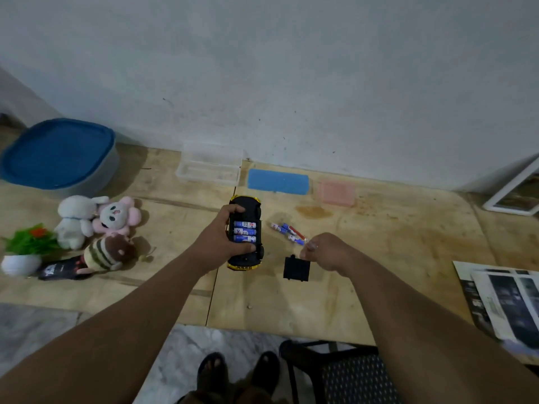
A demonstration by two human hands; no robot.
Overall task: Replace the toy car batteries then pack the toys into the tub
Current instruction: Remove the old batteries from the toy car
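where it lies belly-up near the middle of the plywood table (pixel 335 301), the toy car (pixel 245 233) shows a black underside with yellow body edging at both ends, its battery bay uncovered and filled by three blue-and-white batteries (pixel 245 231) set crosswise. left hand (pixel 223 237) clamped on the car from its left flank, fingers over the far end, thumb across the near edge of the bay. black battery cover (pixel 296 268) sits just right of the car's near end; right hand (pixel 323 250) hangs over it, fingers curled downward, thumb tip close to the cover's top edge, contact unclear, so its grip cannot be told. loose batteries (pixel 288 233) scattered between car and right hand. blue-lidded tub (pixel 59 156) far left by the wall, lid on. three plush toys (pixel 99 225) lie well left of the car.
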